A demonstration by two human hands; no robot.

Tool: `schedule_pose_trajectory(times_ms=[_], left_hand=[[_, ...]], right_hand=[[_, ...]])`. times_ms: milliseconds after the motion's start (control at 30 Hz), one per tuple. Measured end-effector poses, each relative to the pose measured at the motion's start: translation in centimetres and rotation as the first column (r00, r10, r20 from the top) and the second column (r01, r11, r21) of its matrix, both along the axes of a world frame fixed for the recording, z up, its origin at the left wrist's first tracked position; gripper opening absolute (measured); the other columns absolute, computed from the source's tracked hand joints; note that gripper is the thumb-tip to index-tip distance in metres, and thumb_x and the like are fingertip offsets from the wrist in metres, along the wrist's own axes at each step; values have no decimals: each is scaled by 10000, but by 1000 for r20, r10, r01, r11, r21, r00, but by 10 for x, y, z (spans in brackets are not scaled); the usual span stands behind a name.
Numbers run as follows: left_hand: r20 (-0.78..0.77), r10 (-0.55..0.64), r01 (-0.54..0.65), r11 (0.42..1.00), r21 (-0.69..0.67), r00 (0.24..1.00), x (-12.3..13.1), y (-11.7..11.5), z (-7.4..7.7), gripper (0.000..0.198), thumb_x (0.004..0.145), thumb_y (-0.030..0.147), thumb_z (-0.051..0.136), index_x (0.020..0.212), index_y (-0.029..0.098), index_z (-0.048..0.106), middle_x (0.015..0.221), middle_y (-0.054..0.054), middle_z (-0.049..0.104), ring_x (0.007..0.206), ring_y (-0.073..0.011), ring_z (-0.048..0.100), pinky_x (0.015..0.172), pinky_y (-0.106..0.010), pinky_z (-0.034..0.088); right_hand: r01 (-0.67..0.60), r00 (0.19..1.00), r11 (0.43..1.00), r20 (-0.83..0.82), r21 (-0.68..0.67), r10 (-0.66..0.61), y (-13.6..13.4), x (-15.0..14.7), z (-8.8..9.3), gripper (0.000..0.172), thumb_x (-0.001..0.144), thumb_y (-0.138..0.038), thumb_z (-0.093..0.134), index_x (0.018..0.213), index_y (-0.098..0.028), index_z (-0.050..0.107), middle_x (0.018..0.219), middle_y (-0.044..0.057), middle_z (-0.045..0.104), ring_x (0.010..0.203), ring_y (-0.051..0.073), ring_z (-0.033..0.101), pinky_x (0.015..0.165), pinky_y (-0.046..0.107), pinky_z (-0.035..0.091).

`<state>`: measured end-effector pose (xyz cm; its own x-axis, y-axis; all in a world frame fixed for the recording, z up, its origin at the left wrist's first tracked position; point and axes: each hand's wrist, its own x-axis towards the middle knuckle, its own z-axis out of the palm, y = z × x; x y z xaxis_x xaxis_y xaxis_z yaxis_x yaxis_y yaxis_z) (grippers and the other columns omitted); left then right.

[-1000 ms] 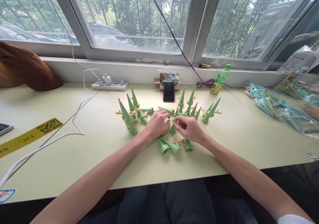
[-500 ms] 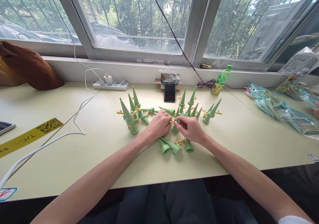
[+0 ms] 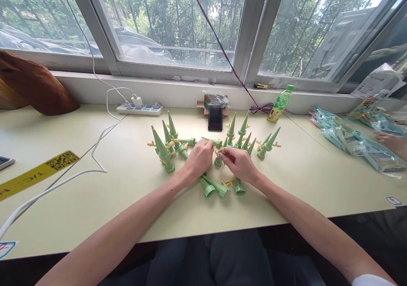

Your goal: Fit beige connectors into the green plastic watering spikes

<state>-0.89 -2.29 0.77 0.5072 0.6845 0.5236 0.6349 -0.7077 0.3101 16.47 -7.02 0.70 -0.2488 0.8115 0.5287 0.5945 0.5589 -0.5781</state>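
My left hand is closed near the middle of the table; what its fingertips hold, if anything, is too small to make out. My right hand is pinched on a green cone piece beside it. Green cones with yellow valves stand upright at the left and at the right. Below my hands lie green cones with their round caps toward me, another capped cone and several small yellow valves.
Behind the cones are a dark phone against a small box, a green bottle and a power strip. Bagged parts lie at the right, by another person's hand. A white cable crosses the left side.
Both hands have shifted slightly left, and the small piece between them has moved with them. The other person's hand at the right edge has come further into view.
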Motion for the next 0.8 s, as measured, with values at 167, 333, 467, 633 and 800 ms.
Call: schedule_pose_trajectory(times_ms=[167, 333, 467, 633, 800], left_hand=[[126, 93, -96, 995, 13, 988, -1, -2, 6, 113, 924, 135, 442, 842, 187, 500, 802, -54, 589, 723, -189, 527, 630, -308, 426], [203, 126, -144, 986, 78, 971, -1, -2, 8, 99, 937, 162, 448, 865, 190, 509, 842, -50, 595, 789, -193, 543, 704, -317, 433], [265, 117, -146, 985, 91, 957, -1, -1, 7, 104, 947, 190, 444, 875, 192, 519, 845, -45, 589, 774, -179, 545, 709, -309, 440], [381, 87, -147, 980, 133, 921, -1, -3, 6, 63, 940, 209, 473, 917, 190, 529, 833, -34, 599, 723, -150, 546, 676, -281, 448], [462, 32, -162, 956, 245, 886, 1, -5, 5, 29, 924, 195, 506, 911, 184, 530, 705, 9, 568, 614, -107, 518, 617, -240, 440]], right_hand=[[7, 996, 1000, -89, -20, -9, 5, -3, -6, 243, 961, -356, 492, 968, -173, 653, 739, 35, 646, 553, 121, 512, 567, 242, 436], [31, 991, 999, -131, -26, -34, 8, -7, -8, 236, 951, -351, 506, 998, -166, 644, 727, 27, 643, 496, 110, 515, 522, 238, 438], [24, 980, 999, -197, -34, -30, 7, -9, -6, 248, 952, -345, 502, 1093, -169, 607, 758, 20, 639, 473, 98, 517, 485, 233, 442], [69, 963, 997, -261, 29, -59, 1, -10, -3, 240, 948, -331, 511, 1122, -180, 582, 748, 6, 616, 468, 88, 531, 443, 216, 437], [232, 928, 947, -341, 221, -148, 0, -3, 1, 113, 935, -267, 514, 982, -200, 592, 668, -21, 577, 517, 94, 548, 486, 212, 477]])
